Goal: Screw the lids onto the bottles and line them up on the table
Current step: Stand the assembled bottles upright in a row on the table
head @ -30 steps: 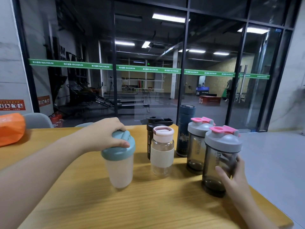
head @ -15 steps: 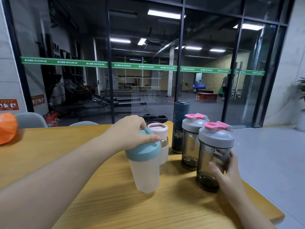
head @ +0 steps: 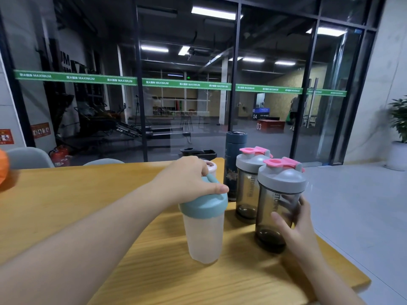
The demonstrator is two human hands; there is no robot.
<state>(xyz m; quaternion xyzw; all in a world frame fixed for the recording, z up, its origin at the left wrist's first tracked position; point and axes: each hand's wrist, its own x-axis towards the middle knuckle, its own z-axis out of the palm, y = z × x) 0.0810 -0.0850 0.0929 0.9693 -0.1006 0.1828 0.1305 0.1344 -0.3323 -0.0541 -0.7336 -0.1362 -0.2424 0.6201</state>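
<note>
Lower centre of the frame: left hand (head: 191, 179) clamped over the teal lid (head: 203, 202) of a frosted shaker (head: 204, 236), thumb along the lid's right edge, shaker tilted a little, its base at the wooden table (head: 66, 205); contact with the top not clear. Lid seated on the shaker.

Lower right: right hand (head: 293, 225) wrapped around the lower body of the near smoky shaker (head: 278, 208), fingers curled behind, thumb in front; grey lid with pink cap (head: 283, 162) on, shaker upright on the table.

Just behind and left of that: second smoky shaker (head: 247, 190), same grey lid and pink cap, upright, very close to the first; touching or not, cannot tell.

Centre, further back: dark flask (head: 234, 159), upright, closed, beside the second smoky shaker. Left of the flask, mostly hidden behind the left hand: small bottle with a pale pink lid (head: 211, 167), and behind that a black lid (head: 198, 153) of another bottle.

Far left edge: slice of an orange object (head: 2, 170). Upper frame: glass wall with a green strip (head: 123, 80).
</note>
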